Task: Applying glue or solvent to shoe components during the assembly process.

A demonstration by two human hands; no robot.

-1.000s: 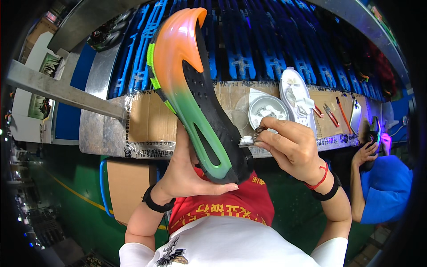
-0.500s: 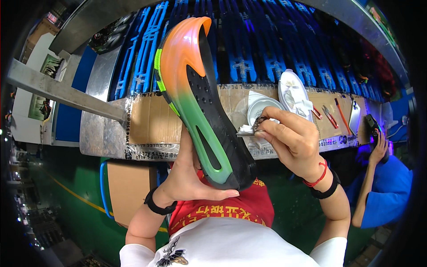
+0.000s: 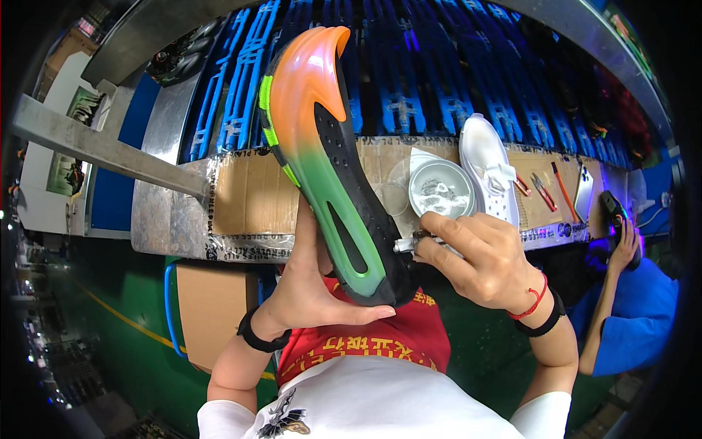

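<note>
1. The left hand point(image 3: 311, 293) cupped the heel of the shoe point(image 3: 329, 161) from below, fingers wrapped around it and thumb laid flat under the heel end. The shoe stood sole-out, toe up, between the person's chest and the bench.
2. The right hand point(image 3: 479, 256) pinched a small brush point(image 3: 409, 244), fingers narrow and closed on the handle. The pale tip touched the black side edge of the sole near the heel.
3. The sole ran orange at the toe to green at the heel, with a black centre panel. I could not tell whether the edge was wet.
4. Judgement: the step looked like coating the sole's edge. To do it well, the left grip should stay firm at the heel so the shoe does not rock, and the brush should follow the edge line in thin, even strokes, off the coloured face.
5. A round tin point(image 3: 440, 189) of whitish paste sat on the bench point(image 3: 248, 194) just beyond the brush hand, within reach for reloading.
6. A white shoe point(image 3: 488, 164) lay just right of the tin. Red-handled tools point(image 3: 542, 192) lay further right.
7. Blue racks point(image 3: 409, 80) filled the far side.
8. At the far right, a co-worker's sleeve point(image 3: 632, 322), blue, showed; that person's hand held a dark object.
</note>
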